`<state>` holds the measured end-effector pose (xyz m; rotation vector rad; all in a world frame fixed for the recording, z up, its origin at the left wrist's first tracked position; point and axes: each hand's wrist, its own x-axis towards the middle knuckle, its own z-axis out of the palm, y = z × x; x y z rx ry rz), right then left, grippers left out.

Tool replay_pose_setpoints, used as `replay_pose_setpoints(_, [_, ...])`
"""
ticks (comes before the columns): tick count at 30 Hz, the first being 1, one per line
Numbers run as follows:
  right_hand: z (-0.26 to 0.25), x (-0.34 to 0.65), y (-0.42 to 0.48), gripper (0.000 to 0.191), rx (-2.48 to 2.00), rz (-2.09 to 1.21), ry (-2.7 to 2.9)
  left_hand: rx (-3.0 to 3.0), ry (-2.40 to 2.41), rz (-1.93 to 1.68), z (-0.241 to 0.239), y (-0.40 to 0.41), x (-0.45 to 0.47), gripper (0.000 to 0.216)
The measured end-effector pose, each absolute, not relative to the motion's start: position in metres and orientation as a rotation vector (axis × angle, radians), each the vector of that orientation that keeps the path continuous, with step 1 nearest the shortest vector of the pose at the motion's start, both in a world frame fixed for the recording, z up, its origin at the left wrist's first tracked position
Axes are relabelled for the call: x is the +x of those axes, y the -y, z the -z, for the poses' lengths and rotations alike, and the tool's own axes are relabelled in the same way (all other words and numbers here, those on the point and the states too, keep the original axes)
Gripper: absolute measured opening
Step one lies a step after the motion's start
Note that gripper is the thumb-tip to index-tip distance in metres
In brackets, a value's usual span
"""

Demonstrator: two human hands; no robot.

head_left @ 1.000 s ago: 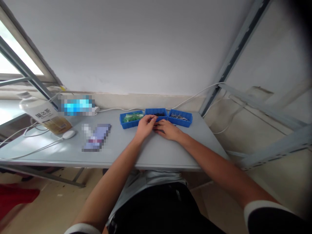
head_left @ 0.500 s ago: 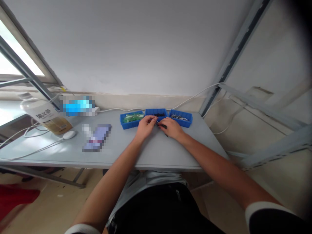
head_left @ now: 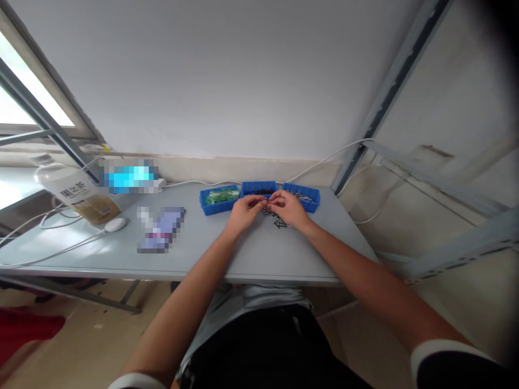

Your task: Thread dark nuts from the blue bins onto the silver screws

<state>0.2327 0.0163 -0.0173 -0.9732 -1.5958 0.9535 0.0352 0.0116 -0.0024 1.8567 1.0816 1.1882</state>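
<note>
My left hand [head_left: 245,210] and my right hand [head_left: 288,209] meet fingertip to fingertip just in front of the middle blue bin. Both are pinched closed, and whatever lies between the fingertips is too small to make out. Below my right hand, a small heap of dark and silvery slender pieces [head_left: 279,222] rests on the table. The middle blue bin [head_left: 259,185] contains small black parts. To its left, another blue bin [head_left: 219,208] holds green and clear pieces. Thin silvery pins or nails fill the right blue bin [head_left: 313,192], partly behind my right hand.
A grey table [head_left: 259,254] carries everything. On its left stand a large tea bottle [head_left: 87,194], a white round device [head_left: 115,224] with a cable, and a blurred flat purple item [head_left: 164,229]. A white cable [head_left: 194,182] runs along the wall; metal posts flank the table.
My right hand has raised its fingers, uncovering more of the small heap beneath. The fingertips of both hands have come together. The bins have stayed in place.
</note>
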Motion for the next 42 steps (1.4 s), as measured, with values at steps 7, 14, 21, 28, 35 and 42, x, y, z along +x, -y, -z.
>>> replay_pose_setpoints(7, [0.0178,0.233,-0.0158,0.027,-1.017,-0.858,1.725,1.802,-1.129,-1.24,0.0043,-0.0135,0.0347,0.038])
replay_pose_setpoints(14, [0.0157,0.2341,-0.0134,0.029,-1.018,-0.882,1.783,1.788,-1.064,-1.231,0.0057,-0.0148,0.0346,0.041])
replay_pose_setpoints(21, [0.0157,0.2324,-0.0127,0.034,-0.969,-0.974,1.825,1.673,-1.039,-1.233,0.0086,-0.0179,0.0348,0.043])
replay_pose_setpoints(28, [0.018,0.2322,-0.0118,0.033,-0.994,-0.976,1.828,1.567,-1.009,-1.207,0.0042,-0.0149,0.0363,0.042])
replay_pose_setpoints(35, [0.0189,0.2335,-0.0138,0.03,-0.994,-0.982,1.839,1.63,-0.929,-1.175,0.0035,-0.0145,0.0362,0.039])
replay_pose_setpoints(42, [0.017,0.2331,-0.0142,0.033,-0.988,-0.986,1.751,1.807,-1.011,-1.187,0.0051,-0.0161,0.0341,0.03])
